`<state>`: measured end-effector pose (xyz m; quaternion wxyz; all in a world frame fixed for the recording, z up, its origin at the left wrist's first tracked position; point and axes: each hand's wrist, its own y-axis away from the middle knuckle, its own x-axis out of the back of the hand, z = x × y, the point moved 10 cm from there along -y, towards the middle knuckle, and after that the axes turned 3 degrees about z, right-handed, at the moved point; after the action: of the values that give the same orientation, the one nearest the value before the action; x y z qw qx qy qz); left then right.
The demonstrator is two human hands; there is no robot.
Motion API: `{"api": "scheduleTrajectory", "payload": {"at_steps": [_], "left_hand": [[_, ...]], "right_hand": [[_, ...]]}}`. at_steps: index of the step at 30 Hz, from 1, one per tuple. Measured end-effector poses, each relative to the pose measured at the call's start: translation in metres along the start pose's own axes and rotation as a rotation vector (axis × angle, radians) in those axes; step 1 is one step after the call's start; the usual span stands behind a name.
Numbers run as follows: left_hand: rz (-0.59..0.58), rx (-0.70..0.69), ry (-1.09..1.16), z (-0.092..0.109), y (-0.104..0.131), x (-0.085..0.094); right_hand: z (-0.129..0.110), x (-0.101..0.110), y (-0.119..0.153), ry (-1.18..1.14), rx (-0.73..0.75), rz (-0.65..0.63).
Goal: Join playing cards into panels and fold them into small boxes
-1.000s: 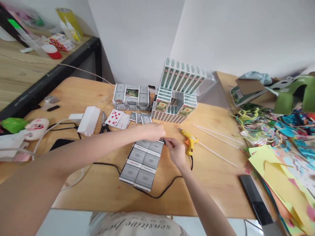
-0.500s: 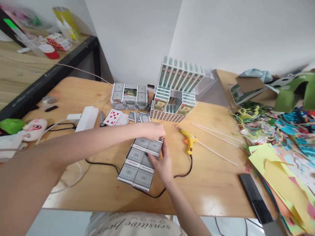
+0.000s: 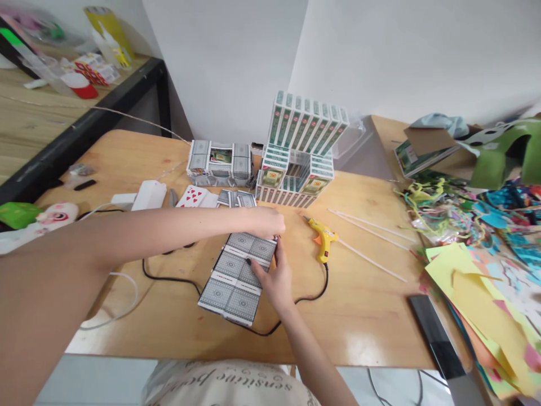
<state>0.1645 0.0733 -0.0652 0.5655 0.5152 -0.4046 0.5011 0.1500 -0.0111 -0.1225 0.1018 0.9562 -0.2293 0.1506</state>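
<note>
A flat panel of joined grey-backed playing cards [image 3: 236,270] lies tilted on the wooden table in front of me. My left hand [image 3: 267,223] reaches across its far edge, fingers closed at the far right corner; what they pinch is too small to make out. My right hand [image 3: 276,276] grips the panel's right side, thumb on top and fingers at the edge. Beyond the hands are loose cards [image 3: 195,197], a box-like piece covered in cards [image 3: 220,163] and a structure of stacked green-and-white card boxes [image 3: 310,124].
A yellow glue gun [image 3: 324,238] lies right of the hands, its black cord curving around the panel. Farther right are white glue sticks [image 3: 372,230], a black phone-like object [image 3: 437,335], yellow paper [image 3: 460,282] and coloured scraps. White blocks and cables are on the left.
The view has shifted slightly. My left forearm has swung a little toward the far side, covering more of the white block and cards; both hands stay at the panel's far right corner.
</note>
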Motion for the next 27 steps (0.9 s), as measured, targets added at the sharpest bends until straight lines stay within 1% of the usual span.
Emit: {"api": "scheduleTrajectory", "payload": {"at_steps": [8, 13, 16, 19, 22, 27], "left_hand": [[-0.010, -0.013, 0.033, 0.005, -0.003, -0.002], [-0.010, -0.010, 0.048, 0.010, 0.001, -0.004], [-0.004, 0.014, 0.074, 0.009, 0.003, -0.004], [0.001, 0.054, 0.130, 0.003, 0.005, -0.003], [-0.006, 0.095, 0.232, -0.009, 0.012, -0.002], [-0.077, 0.150, 0.440, -0.030, 0.031, -0.005]], "right_hand": [[-0.002, 0.000, 0.000, -0.001, -0.013, -0.018], [-0.001, -0.001, 0.000, 0.005, -0.022, -0.027], [-0.002, -0.001, 0.000, 0.009, -0.025, -0.025], [-0.003, 0.000, 0.000, 0.013, -0.013, -0.004], [-0.001, -0.001, -0.001, -0.005, -0.002, 0.000], [0.008, -0.001, -0.002, -0.088, 0.000, 0.017]]}}
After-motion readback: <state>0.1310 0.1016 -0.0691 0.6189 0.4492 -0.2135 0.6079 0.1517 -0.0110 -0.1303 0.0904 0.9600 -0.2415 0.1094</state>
